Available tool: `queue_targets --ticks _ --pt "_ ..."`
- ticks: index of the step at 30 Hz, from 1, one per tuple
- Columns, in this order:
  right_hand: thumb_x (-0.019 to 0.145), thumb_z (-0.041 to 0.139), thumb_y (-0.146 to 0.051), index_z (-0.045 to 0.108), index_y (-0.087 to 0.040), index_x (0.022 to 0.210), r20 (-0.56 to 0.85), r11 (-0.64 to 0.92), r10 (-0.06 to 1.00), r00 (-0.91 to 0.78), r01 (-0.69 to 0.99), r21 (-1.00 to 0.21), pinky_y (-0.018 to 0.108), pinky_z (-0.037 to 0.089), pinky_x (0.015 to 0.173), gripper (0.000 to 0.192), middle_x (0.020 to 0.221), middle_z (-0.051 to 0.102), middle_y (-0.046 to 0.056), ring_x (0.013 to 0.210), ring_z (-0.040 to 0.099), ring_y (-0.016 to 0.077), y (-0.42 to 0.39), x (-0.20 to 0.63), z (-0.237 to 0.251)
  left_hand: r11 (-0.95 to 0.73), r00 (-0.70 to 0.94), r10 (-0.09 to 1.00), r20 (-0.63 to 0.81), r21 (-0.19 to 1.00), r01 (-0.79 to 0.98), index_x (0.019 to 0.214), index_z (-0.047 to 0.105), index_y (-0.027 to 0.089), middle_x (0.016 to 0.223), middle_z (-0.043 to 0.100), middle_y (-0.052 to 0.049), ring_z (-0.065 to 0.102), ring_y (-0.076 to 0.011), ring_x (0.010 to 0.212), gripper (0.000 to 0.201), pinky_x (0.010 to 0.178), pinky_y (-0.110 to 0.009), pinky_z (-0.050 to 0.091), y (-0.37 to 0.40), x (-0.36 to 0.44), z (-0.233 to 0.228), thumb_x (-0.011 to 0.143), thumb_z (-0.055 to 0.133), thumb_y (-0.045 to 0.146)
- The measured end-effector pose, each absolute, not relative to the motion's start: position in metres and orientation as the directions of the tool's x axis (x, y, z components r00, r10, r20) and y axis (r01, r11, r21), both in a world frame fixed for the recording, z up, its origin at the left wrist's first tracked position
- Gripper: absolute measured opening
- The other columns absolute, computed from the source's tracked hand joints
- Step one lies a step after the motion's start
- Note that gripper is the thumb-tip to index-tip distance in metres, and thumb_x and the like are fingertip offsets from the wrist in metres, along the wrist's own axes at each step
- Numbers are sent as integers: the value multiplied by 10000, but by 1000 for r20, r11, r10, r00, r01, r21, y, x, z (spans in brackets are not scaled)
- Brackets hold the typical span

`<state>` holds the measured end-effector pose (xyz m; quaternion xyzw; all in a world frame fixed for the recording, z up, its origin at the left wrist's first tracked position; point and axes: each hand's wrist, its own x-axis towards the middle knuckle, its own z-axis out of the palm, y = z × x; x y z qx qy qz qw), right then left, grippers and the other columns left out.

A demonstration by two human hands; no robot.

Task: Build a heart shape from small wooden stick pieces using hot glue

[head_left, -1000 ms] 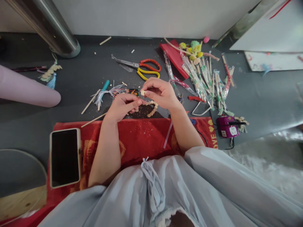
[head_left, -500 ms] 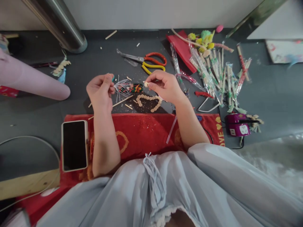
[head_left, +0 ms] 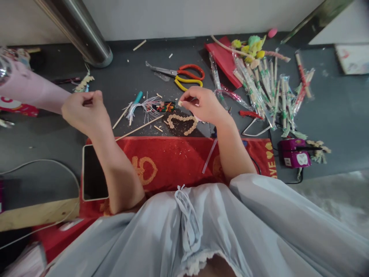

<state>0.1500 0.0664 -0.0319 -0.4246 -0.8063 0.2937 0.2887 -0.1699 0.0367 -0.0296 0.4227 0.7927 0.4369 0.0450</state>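
Note:
My right hand (head_left: 203,105) pinches a small beige piece (head_left: 180,103) between thumb and fingers. It hovers just above a heart-shaped outline of beige pieces (head_left: 182,122) on the dark floor. Far to the left, my left hand (head_left: 85,111) has its fingers curled closed beside a pink cone-shaped object (head_left: 31,94); I cannot make out anything in it. A white tassel with a teal handle (head_left: 142,107) and a thin wooden stick (head_left: 140,128) lie between my hands.
A red towel (head_left: 173,161) covers the floor in front of my lap, with a phone (head_left: 92,175) on its left end. Red-and-yellow scissors (head_left: 184,75), a heap of wrapped sticks (head_left: 265,92), a purple device (head_left: 294,157) and a metal pole (head_left: 83,36) surround the work area.
My left hand left the beige heart, passed the tassel and swung far left toward the pink object. My right hand stayed put with the beige piece. The view shifted left.

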Motion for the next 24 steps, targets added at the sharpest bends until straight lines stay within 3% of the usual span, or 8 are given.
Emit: queue_targets --ticks 2,6,10,13,15,17,21,24 --pt "909 638 -274 674 -192 890 189 447 872 -451 579 -682 355 496 788 91 904 671 51 838 609 184 68 154 -29 365 -684 631 367 637 679 892 776 117 715 692 -3 639 -138 699 111 768 -268 489 31 -162 -16 798 719 135" --pt "890 652 -272 683 -205 871 183 438 885 -428 633 -638 387 500 795 76 928 697 68 862 624 219 71 161 -27 407 -652 707 276 594 693 929 786 119 783 740 -32 654 -154 726 152 773 -270 510 30 -143 -7 803 708 151" --pt "879 642 -229 689 -206 853 205 444 886 -416 633 -634 372 501 776 58 916 703 66 846 622 210 68 158 -24 290 -469 863 185 579 762 865 773 138 889 755 -43 671 -179 857 139 928 -330 517 34 -122 -18 776 673 102" --pt "870 642 -188 688 -197 861 197 443 885 -422 631 -638 351 491 778 48 906 698 58 840 619 194 64 153 -21 201 -355 926 131 625 754 960 763 183 1196 736 -52 694 -205 1054 278 1019 -335 507 34 -104 -29 748 663 33" --pt "869 648 -182 683 -193 859 191 444 883 -428 633 -634 337 481 774 38 886 693 50 831 616 185 63 151 -20 145 -309 942 132 670 728 1136 730 221 1185 743 -47 693 -225 1115 364 1063 -362 495 34 -93 -32 800 671 94" --pt "872 648 -182 681 -189 855 191 446 881 -432 629 -636 325 470 764 38 876 692 46 822 613 176 63 150 -19 103 -278 950 146 690 717 1172 721 214 1113 763 -53 694 -224 1124 333 1086 -376 481 34 -83 -33 863 635 124" --pt "884 628 -196 680 -187 859 194 459 869 -456 596 -659 313 462 762 58 887 697 45 823 609 169 63 149 -18 120 -296 940 169 647 753 1069 699 180 893 731 -39 695 -253 1012 308 1009 -430 523 32 -73 -31 781 695 71" --pt "886 616 -218 681 -188 862 192 461 865 -463 585 -667 317 459 766 75 888 695 46 818 600 168 63 149 -17 68 -293 929 226 674 735 1057 638 169 1127 670 -78 684 -207 898 356 885 -384 565 33 -71 -36 736 695 25"
